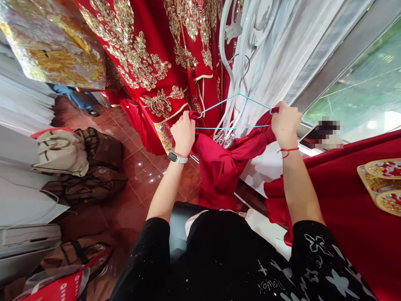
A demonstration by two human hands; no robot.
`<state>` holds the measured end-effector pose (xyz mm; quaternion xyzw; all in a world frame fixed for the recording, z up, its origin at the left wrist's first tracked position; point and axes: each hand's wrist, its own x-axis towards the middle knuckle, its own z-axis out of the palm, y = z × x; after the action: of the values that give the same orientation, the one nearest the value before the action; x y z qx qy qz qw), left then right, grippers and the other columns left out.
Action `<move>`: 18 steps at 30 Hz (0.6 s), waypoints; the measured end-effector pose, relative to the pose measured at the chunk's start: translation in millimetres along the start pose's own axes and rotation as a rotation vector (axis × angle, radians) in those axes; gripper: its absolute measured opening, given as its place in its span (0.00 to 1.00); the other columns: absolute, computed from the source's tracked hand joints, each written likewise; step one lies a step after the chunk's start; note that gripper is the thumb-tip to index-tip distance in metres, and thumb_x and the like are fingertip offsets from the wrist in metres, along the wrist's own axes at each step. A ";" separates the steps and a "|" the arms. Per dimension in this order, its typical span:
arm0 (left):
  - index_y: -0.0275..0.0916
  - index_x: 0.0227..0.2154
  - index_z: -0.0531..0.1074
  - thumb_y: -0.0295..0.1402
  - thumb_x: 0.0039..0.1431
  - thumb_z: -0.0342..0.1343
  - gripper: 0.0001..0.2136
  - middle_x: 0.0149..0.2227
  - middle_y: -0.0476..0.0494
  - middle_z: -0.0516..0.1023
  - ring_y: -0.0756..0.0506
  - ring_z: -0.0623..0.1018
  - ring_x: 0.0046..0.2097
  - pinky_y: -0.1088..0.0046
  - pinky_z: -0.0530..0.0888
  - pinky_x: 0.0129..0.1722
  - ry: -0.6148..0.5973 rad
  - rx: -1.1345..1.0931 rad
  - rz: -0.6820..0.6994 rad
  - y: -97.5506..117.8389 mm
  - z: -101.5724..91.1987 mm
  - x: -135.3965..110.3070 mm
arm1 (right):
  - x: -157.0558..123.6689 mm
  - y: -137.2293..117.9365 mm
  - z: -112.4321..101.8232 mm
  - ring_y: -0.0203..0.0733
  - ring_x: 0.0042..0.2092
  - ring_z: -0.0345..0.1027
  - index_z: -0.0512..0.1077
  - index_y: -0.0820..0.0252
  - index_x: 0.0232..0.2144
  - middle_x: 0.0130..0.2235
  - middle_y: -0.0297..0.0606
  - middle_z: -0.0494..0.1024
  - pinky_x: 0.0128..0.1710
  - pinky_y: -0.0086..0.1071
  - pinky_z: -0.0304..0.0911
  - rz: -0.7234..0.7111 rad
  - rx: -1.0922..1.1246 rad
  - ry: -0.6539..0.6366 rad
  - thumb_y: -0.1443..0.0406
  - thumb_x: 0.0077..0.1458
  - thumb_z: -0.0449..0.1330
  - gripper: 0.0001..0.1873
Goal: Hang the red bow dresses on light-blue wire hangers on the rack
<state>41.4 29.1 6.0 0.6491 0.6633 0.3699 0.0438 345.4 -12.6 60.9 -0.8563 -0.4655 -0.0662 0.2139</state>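
- Grip: left hand (183, 133) closed on red garment (219, 167) at nine o'clock of hanger (219, 104), right hand (285, 123) closed at three.
- Best pulled evenly, hanger level.

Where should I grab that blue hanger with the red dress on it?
Probably the blue hanger at its two outer corners, from below, where the left hand and right hand grip. It is wide, thin wire, and the red garment hangs beneath it.
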 end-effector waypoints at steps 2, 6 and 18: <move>0.37 0.51 0.74 0.31 0.68 0.49 0.14 0.45 0.34 0.84 0.34 0.82 0.53 0.56 0.74 0.60 0.036 -0.101 -0.024 -13.5 -1.9 8.1 | 17.2 10.5 -12.1 0.51 0.53 0.75 0.80 0.64 0.50 0.47 0.53 0.81 0.53 0.45 0.63 -0.025 0.000 -0.029 0.79 0.58 0.52 0.24; 0.40 0.51 0.72 0.28 0.64 0.52 0.13 0.46 0.40 0.82 0.41 0.82 0.48 0.63 0.76 0.57 0.174 -0.423 -0.002 -39.4 1.4 13.6 | 45.3 55.7 -7.6 0.48 0.54 0.75 0.83 0.64 0.47 0.50 0.51 0.83 0.54 0.40 0.65 -0.035 0.243 -0.070 0.81 0.50 0.50 0.29; 0.40 0.43 0.80 0.22 0.58 0.55 0.14 0.44 0.40 0.79 0.41 0.78 0.47 0.60 0.75 0.57 0.072 -0.439 -0.082 -68.5 50.8 -47.4 | -35.6 132.3 123.5 0.51 0.41 0.79 0.80 0.60 0.27 0.33 0.43 0.85 0.48 0.41 0.72 0.123 0.702 -0.025 0.65 0.45 0.57 0.12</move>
<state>19.3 16.8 -88.2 0.5827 0.5941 0.5261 0.1752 424.2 -50.0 -101.7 -0.7578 -0.4100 0.1213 0.4928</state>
